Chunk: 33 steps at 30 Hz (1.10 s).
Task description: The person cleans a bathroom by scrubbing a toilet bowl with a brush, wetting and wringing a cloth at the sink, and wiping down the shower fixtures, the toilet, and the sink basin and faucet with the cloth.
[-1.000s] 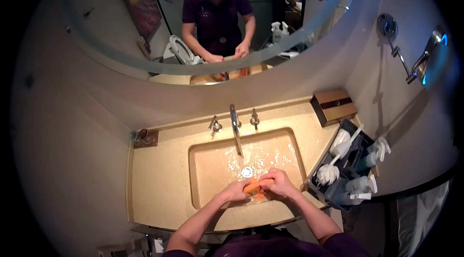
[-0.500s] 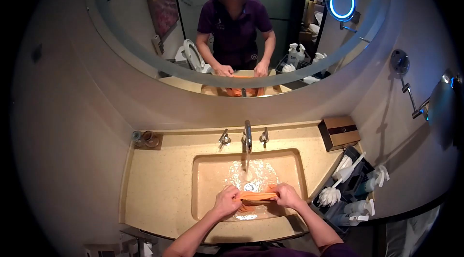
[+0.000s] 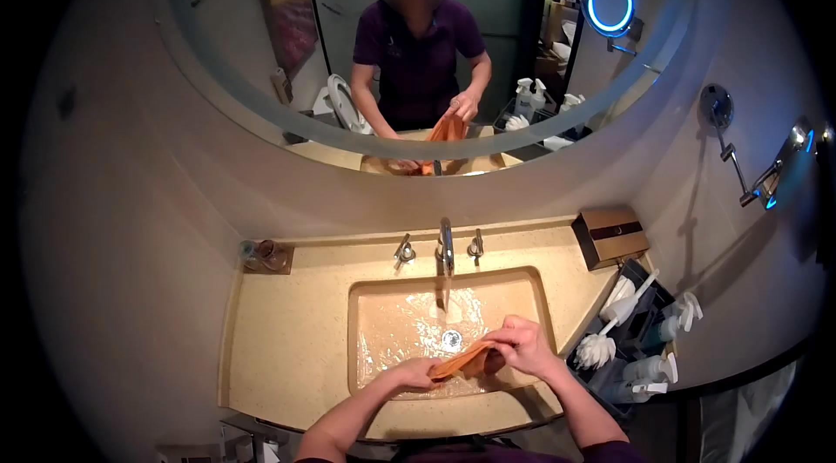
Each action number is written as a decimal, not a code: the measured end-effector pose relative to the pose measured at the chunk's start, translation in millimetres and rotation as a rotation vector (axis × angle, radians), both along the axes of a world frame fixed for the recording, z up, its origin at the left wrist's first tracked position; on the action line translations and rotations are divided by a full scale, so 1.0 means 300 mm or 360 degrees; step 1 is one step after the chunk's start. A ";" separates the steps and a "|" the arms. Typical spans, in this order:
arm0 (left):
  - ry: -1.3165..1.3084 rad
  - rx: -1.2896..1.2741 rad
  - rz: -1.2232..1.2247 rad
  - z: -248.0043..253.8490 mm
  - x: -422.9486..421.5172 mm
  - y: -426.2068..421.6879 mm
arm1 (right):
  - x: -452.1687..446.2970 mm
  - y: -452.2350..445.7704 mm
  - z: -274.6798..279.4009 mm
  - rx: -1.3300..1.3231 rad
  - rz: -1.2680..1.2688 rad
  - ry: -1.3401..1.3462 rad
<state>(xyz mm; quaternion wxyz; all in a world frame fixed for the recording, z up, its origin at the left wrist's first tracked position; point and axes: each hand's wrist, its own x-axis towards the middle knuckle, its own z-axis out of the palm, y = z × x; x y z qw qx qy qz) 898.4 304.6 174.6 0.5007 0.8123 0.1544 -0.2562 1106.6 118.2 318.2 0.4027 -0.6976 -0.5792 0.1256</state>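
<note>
Since both my hands were on the orange cloth (image 3: pixel 460 362), neither one was nearer, so it all came down to the slant between them. Starting on the left, my left hand (image 3: pixel 420 373) was the low end, fingers closed on the cloth, though the tips were tucked out of sight, so I couldn't swear to the exact grip. From those fingers the cloth lay off to the right, over the near part of the sink (image 3: pixel 383 302), its long axis climbing toward my other hand. Looks-wise it was pretty rumpled: bunched narrow at the left, creased lengthwise, with a darker, shadowed fold sagging under the right end. It passed just on my side of the drain (image 3: pixel 451 340). Over on the right, my right hand (image 3: pixel 524 348) had thumb and fingers pinched together on the cloth's upper edge, and the mirror (image 3: pixel 401 147) showed that hand held well above the left. Farther right sat a dark caddy (image 3: pixel 634 332).
</note>
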 end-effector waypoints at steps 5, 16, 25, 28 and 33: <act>-0.0124 0.0260 0.0533 0.122 -0.039 0.098 | 0.139 0.002 -0.021 0.0080 -0.0280 -0.0329; -0.0650 0.1202 0.0230 -0.245 -0.182 0.148 | 0.169 -0.151 -0.674 -0.0993 -0.0284 -0.0550; 0.0151 0.0182 0.0405 -0.285 -0.243 0.204 | 0.219 -0.161 -0.684 -0.1334 -0.0290 -0.0224; -0.0266 0.0822 0.0604 -0.269 -0.125 0.379 | 0.231 0.002 -0.639 -0.0854 -0.0686 -0.0422; -0.0469 0.1421 0.0442 -0.274 0.152 0.414 | 0.131 0.174 -0.542 -0.0193 -0.0780 -0.0303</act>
